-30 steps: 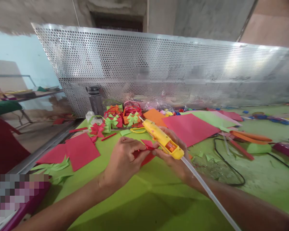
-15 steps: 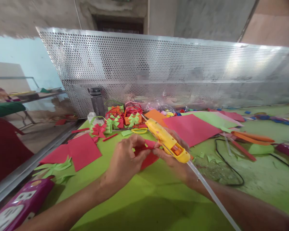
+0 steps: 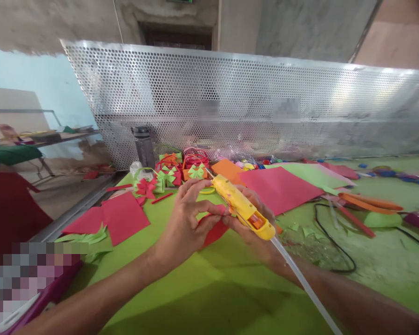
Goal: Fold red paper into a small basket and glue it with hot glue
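Over the middle of the green table, my left hand (image 3: 186,221) pinches a small red paper piece (image 3: 213,230) between thumb and fingers. My right hand (image 3: 249,228) meets it at the paper's upper right edge, fingertips on the same piece. That hand also holds a yellow glue gun (image 3: 242,204), its nozzle pointing up and to the left, away from the red piece. A long clear glue stick (image 3: 303,281) trails from the gun's back end toward the lower right. The gun hides part of the right fingers.
Small red and orange paper baskets with green bows (image 3: 197,171) stand at the back beside a grey bottle (image 3: 145,149). Red sheets (image 3: 125,217) lie left, another red sheet (image 3: 279,188) right. A black cord (image 3: 330,246) and green scraps (image 3: 312,232) lie right.
My left fingers have shifted on the red piece, the index finger now stretched across its top edge. The green bits seen on it are now mostly covered. The view has moved slightly left.
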Demonstrator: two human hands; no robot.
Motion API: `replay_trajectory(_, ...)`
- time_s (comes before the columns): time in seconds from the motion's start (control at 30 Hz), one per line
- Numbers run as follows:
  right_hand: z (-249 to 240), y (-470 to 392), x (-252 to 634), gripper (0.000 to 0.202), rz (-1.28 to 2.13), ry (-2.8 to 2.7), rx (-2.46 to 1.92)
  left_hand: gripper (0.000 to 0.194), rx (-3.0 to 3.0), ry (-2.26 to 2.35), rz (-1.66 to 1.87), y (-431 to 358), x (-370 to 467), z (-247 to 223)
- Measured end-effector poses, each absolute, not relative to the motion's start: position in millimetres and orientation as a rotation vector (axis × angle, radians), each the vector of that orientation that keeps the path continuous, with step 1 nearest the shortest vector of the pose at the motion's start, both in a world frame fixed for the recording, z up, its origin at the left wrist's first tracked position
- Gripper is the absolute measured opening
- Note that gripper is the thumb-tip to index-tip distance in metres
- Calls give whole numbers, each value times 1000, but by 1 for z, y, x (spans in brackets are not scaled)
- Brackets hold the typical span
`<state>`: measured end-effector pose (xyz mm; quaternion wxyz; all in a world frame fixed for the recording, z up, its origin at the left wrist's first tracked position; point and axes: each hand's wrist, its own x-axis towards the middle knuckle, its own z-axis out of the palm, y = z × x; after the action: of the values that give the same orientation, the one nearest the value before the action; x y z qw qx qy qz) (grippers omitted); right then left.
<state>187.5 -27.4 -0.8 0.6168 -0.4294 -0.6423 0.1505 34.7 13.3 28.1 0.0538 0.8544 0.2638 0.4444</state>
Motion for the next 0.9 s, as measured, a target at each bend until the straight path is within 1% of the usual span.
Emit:
replay_trajectory(0.3,-2,-28,188,40,337,-1509,-1083,17,2605,789,1278,13,35,28)
replay_trajectory(0.47,-1,-28,187,44,409,-1493,-1039,18,2553,775,1319,13,36,26)
replay_trajectory(0.53,1,-29,185,37,411,-1484,-999,17,2529,786,1340,14,35,24)
replay_trajectory(0.63,5,-30,184,19,374,-1495,-996,13,2504,821,1343,16,34,22)
replay_trajectory(0.67,7,-31,184,17,370,-1505,-1009,10,2486,832,1348,17,34,22)
replay_trajectory(0.73,7,-31,185,18,367,-1507,-1044,7,2444,850,1354,18,34,22)
replay_trajectory(0.8,6,-29,186,23,317,-1481,-1064,10,2411,878,1329,18,33,22)
replay_trajectory(0.83,6,-28,187,23,280,-1468,-1064,11,2404,895,1296,18,33,23)
replay_trajectory(0.9,4,-25,188,14,222,-1466,-1052,13,2398,921,1217,18,32,24)
